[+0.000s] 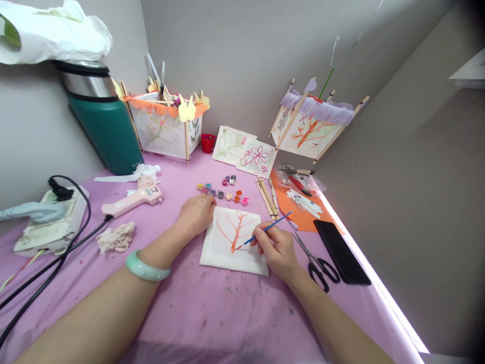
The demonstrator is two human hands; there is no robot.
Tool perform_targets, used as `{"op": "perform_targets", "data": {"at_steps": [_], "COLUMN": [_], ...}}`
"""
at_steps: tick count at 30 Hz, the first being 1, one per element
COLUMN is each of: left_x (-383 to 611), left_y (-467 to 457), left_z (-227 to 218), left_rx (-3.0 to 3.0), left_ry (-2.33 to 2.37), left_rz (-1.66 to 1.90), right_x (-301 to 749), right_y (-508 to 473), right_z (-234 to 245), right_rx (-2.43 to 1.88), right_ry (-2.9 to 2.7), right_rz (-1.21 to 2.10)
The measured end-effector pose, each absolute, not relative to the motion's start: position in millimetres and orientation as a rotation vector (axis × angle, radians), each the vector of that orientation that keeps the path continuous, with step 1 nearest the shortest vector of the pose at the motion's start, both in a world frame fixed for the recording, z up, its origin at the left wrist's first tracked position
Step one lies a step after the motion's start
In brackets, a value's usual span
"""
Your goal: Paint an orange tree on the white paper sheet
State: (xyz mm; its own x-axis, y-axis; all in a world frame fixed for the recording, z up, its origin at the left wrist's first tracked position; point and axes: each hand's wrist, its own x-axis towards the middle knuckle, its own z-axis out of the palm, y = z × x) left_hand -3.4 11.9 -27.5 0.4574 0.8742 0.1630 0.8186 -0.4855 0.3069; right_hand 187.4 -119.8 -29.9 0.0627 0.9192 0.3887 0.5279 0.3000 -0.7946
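Over the paper [223, 258], the right hand [275, 253] angles a paintbrush [265, 231] down-left.

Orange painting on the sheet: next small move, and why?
Probably finish the stroke before reloading: the right hand holds the brush with its tip on the sheet at the foot of the orange stem, and the left hand lies by the sheet's top corner, close enough to steady it.

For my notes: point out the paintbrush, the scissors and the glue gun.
Paintbrush [280, 219], head view, blue handle.
Scissors [311, 273], head view, black finger loop.
Glue gun [131, 201], head view, pink body.
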Motion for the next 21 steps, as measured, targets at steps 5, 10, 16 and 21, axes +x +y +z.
{"op": "perform_targets", "data": {"at_steps": [5, 10, 16, 21], "left_x": [-3.0, -2.9, -3.4, -2.1], "left_y": [12.2, 13.2, 12.5, 12.6], "left_z": [-27.0, -28.0, -27.2, -26.6], "left_rx": [2.516, 2.516, 2.516, 2.512], "left_ry": [1.48, 1.472, 1.476, 1.48], "left_rz": [0.436, 0.433, 0.441, 0.43], "right_x": [192.2, 199.2, 208.8, 213.7], "right_y": [-119.5, -117.7, -115.3, -116.7], "right_z": [-26.4, -22.4, -21.5, -22.4], "right_rx": [-1.387, -1.404, -1.432, -1.394], "right_ry": [-1.649, -1.694, -1.763, -1.715], "right_rz": [0.392, 0.256, 0.04, -0.021]}}
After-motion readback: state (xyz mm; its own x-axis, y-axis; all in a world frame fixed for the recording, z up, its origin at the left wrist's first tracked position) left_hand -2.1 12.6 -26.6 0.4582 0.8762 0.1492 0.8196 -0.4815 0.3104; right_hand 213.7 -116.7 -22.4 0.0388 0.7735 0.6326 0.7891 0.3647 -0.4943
